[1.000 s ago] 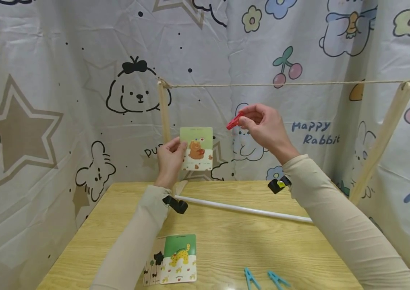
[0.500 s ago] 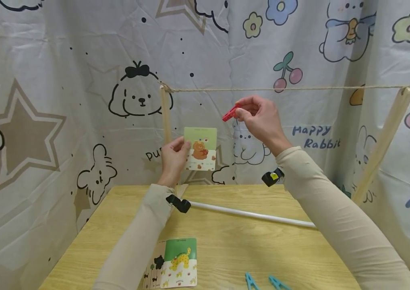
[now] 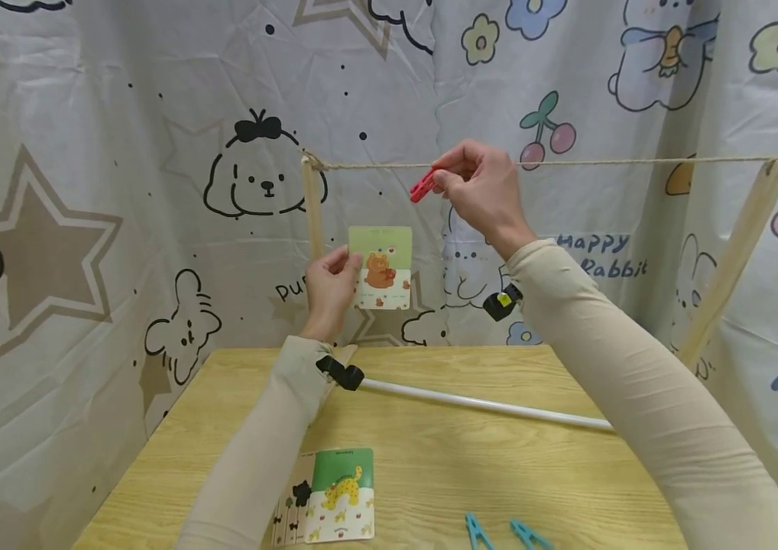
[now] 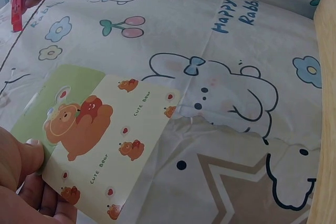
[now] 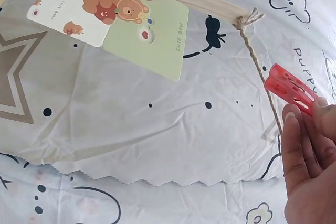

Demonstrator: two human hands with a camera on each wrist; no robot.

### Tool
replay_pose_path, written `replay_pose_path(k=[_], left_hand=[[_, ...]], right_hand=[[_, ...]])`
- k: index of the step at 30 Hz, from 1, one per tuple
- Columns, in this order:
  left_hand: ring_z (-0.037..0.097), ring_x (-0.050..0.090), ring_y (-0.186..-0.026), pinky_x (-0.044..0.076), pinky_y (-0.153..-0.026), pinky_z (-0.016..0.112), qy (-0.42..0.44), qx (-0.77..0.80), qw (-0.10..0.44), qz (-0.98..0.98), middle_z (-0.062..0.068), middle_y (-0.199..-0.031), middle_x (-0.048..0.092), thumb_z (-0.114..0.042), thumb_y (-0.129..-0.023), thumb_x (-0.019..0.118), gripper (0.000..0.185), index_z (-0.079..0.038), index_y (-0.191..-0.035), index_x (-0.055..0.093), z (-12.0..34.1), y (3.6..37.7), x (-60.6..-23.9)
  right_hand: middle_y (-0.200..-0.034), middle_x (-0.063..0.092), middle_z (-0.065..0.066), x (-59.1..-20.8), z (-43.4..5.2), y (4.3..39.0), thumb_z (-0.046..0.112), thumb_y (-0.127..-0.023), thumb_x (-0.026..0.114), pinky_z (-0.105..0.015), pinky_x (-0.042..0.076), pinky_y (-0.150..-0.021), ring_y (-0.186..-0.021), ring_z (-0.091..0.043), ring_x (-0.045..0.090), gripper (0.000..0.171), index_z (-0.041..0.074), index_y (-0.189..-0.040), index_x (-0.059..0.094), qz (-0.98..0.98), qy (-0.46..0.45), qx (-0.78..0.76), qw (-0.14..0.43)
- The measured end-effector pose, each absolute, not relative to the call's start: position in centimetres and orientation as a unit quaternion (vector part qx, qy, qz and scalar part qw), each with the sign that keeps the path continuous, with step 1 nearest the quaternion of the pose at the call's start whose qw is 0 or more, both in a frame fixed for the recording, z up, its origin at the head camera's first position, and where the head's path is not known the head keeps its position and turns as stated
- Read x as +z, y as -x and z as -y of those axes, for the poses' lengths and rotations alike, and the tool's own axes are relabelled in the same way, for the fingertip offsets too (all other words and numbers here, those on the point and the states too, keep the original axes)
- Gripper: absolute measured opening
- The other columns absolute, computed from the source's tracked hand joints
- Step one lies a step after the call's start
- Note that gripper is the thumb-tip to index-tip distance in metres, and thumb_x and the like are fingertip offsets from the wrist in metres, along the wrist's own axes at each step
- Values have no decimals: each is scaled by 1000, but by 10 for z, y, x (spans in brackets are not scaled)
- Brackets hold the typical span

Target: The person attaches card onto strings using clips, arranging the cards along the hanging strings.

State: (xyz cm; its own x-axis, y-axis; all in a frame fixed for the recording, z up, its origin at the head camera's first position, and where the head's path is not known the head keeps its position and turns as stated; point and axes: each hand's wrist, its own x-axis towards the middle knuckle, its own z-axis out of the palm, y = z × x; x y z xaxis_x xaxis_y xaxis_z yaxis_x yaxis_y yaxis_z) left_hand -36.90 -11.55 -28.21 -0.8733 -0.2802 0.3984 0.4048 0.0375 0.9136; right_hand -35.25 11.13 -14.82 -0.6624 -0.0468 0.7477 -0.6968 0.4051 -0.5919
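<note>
My left hand pinches a bear card by its left edge and holds it upright below the string; the bear card fills the left wrist view, and the bear card also shows in the right wrist view. My right hand pinches a red clothespin at the height of the string. The red clothespin lies right beside the string, its jaws pointing left. The string runs between two wooden posts.
On the wooden table lie a stack of cards with a leopard on top, two blue clothespins at the near edge and a white rod. The right post leans outward. Cartoon-printed cloth surrounds everything.
My right hand has risen with the red clothespin from below the string up to its level. The left hand has lifted the bear card slightly.
</note>
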Motion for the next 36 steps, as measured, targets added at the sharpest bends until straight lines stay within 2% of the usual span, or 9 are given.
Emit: replay_pose_path(k=[7, 15, 23, 36], left_hand=[[7, 60, -79, 48, -58, 17, 46, -695, 249, 672, 6, -106, 73, -21, -100, 72, 32, -10, -129, 73, 114, 371, -271], [7, 59, -76, 47, -57, 17, 44, -701, 254, 665, 4, -102, 72, -20, -99, 73, 33, -8, -129, 73, 119, 375, -265], [8, 59, -77, 47, -56, 18, 46, -700, 257, 665, 1, -100, 72, -20, -99, 73, 30, -9, -127, 75, 122, 379, -262], [8, 60, -78, 47, -58, 18, 42, -707, 252, 659, 2, -101, 72, -20, -100, 72, 29, -10, -127, 75, 119, 388, -265]], right_hand=[[-87, 75, -5, -128, -104, 358, 5, -96, 68, -28, 53, -62, -72, -16, 70, 8, 6, -95, 76, 769, -245, 489, 332], [-88, 76, -4, -111, -95, 361, 7, -97, 67, -28, 55, -64, -74, -20, 71, 9, 7, -95, 76, 772, -251, 476, 338], [-91, 76, -5, -99, -84, 367, 8, -98, 65, -24, 56, -69, -75, -17, 70, 12, 5, -97, 76, 783, -245, 448, 355], [-93, 75, -3, -90, -67, 385, 9, -96, 67, -25, 47, -65, -74, -15, 60, 10, 6, -98, 77, 812, -214, 422, 343]])
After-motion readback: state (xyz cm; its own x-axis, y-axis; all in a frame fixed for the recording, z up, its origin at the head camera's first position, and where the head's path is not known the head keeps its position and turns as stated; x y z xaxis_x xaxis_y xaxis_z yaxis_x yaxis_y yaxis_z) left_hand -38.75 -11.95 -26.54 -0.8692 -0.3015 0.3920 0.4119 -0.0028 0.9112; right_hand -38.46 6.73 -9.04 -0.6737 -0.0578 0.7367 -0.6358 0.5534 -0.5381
